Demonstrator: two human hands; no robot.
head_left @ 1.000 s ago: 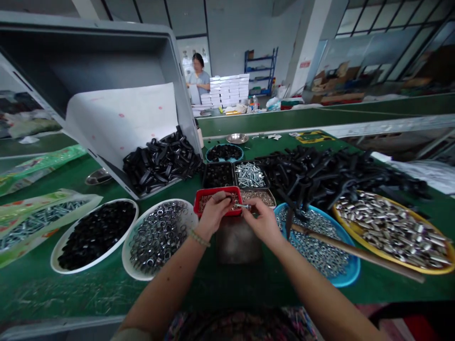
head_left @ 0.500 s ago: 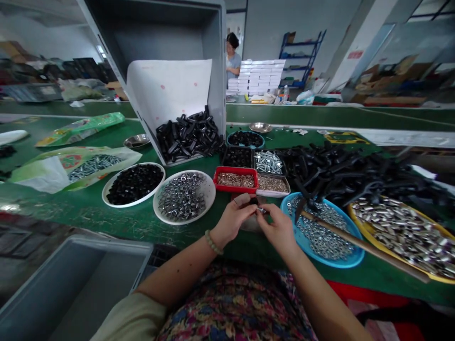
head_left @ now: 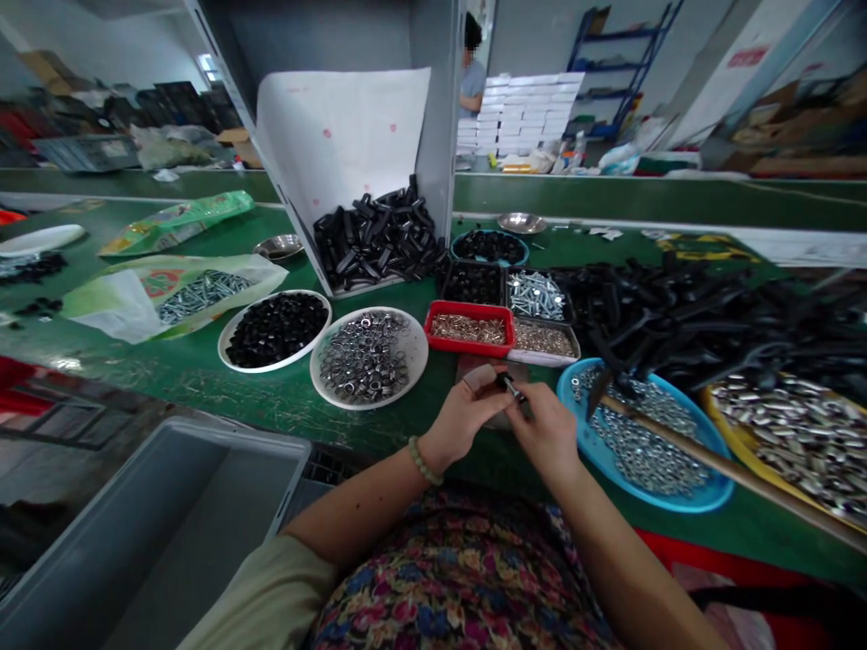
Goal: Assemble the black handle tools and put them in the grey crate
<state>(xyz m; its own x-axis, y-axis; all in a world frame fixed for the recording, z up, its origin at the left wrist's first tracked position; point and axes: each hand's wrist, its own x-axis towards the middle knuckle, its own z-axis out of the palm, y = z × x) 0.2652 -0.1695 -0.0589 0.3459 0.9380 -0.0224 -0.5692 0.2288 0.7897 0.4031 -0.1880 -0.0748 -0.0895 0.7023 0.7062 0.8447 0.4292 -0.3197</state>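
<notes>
My left hand (head_left: 467, 417) and my right hand (head_left: 547, 431) meet just in front of the table edge, both pinched on a small bolt with a dark part on it (head_left: 513, 389). Right behind them lie a red tray of small brass-coloured parts (head_left: 470, 329) and a grey tray of similar parts (head_left: 544, 340). A white plate of shiny nuts (head_left: 367, 356) sits to the left of my hands. A blue dish of small silver nuts (head_left: 643, 440) lies to the right.
A white plate of black parts (head_left: 275, 329), a bag of screws (head_left: 176, 296), a tilted grey crate with black tubes (head_left: 376, 236), a heap of black plastic pieces (head_left: 691, 316), a yellow dish of metal sleeves (head_left: 792, 433), a wooden handle (head_left: 731, 474). A grey bin (head_left: 155, 533) stands low left. A person stands far behind.
My hands drew back from the red tray toward my body with the small bolt. The view swung left and down, showing the grey bin.
</notes>
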